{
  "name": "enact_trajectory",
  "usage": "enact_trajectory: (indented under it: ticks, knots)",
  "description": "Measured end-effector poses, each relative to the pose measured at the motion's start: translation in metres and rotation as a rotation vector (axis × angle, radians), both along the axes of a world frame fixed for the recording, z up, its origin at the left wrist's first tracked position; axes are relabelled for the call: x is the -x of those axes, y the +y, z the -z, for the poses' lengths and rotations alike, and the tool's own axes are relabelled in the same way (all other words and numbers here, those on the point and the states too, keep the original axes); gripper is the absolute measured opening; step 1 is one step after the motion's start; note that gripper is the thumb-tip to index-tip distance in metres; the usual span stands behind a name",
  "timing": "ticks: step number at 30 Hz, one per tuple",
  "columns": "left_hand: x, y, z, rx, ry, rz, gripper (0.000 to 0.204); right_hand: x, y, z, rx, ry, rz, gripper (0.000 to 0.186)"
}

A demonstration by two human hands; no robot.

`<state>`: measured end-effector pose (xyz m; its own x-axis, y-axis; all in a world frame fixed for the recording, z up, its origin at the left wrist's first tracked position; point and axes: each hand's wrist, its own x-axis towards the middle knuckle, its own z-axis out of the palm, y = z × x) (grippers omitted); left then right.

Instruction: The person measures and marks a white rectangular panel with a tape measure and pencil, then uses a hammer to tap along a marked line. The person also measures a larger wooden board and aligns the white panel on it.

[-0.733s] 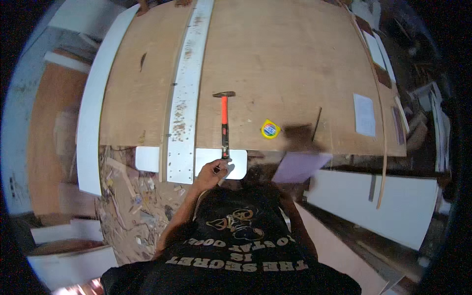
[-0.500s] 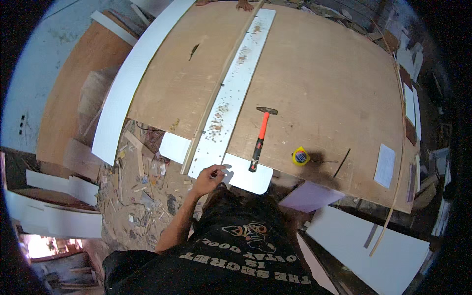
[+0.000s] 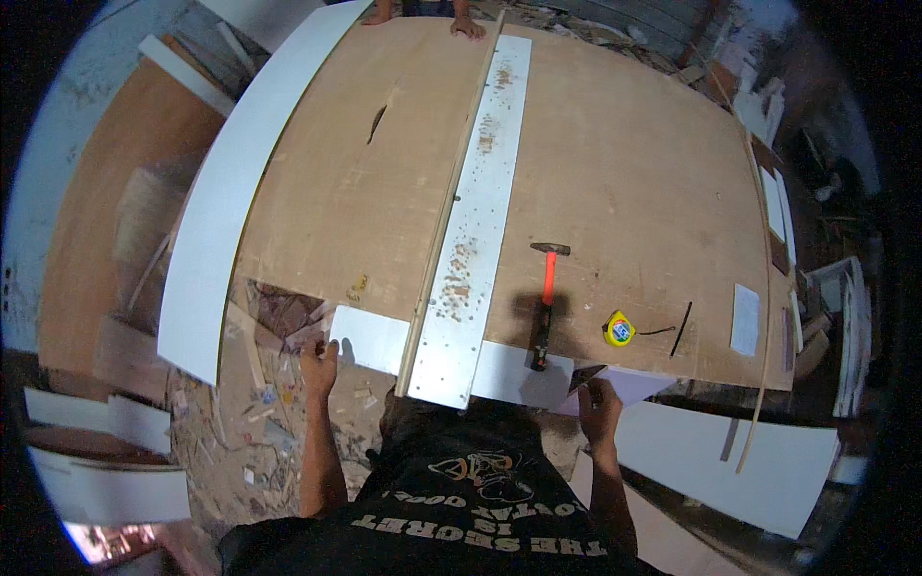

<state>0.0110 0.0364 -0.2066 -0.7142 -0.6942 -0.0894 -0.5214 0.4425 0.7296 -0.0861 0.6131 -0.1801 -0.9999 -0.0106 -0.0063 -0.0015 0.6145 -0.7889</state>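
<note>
A short white board (image 3: 370,338) with rounded corners lies crosswise at the near edge of a large brown plywood sheet. Over it runs a long white strip (image 3: 471,250) specked with screws or nails, with a narrow wooden batten (image 3: 444,240) along its left side. My left hand (image 3: 320,368) is closed at the short board's left end, thumb by the edge. At the opposite end my right hand (image 3: 599,411) is closed on the corner, its fingertips partly in shadow. A hammer (image 3: 548,288) with a red and black handle rests with its grip end over the short board.
On the plywood sheet (image 3: 615,173) lie a yellow tape measure (image 3: 618,328), a dark thin stick (image 3: 681,329) and a paper sheet (image 3: 744,320). Another person's hand (image 3: 468,27) rests at the far edge. A long white panel (image 3: 226,182) borders the left; wood scraps (image 3: 259,422) litter the floor.
My left hand has moved left, from the strip's near end to the short board's left end. My right hand has come into view at its right end. The view has shifted.
</note>
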Motion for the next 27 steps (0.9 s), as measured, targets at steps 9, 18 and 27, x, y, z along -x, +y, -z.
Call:
enact_trajectory:
  ticks: [9, 18, 27]
  knots:
    - [0.067, -0.02, 0.036, -0.199, -0.103, 0.169, 0.044, 0.1, -0.147, 0.013, -0.291, 0.038, 0.082, 0.051]
    - [0.083, -0.004, 0.025, -0.053, -0.152, 0.053, 0.046, 0.145, 0.011, 0.028, -0.553, 0.176, 0.192, 0.055]
    - [0.079, -0.014, 0.056, -0.09, -0.083, 0.121, 0.058, 0.011, -0.008, 0.036, -0.088, 0.09, 0.667, 0.052]
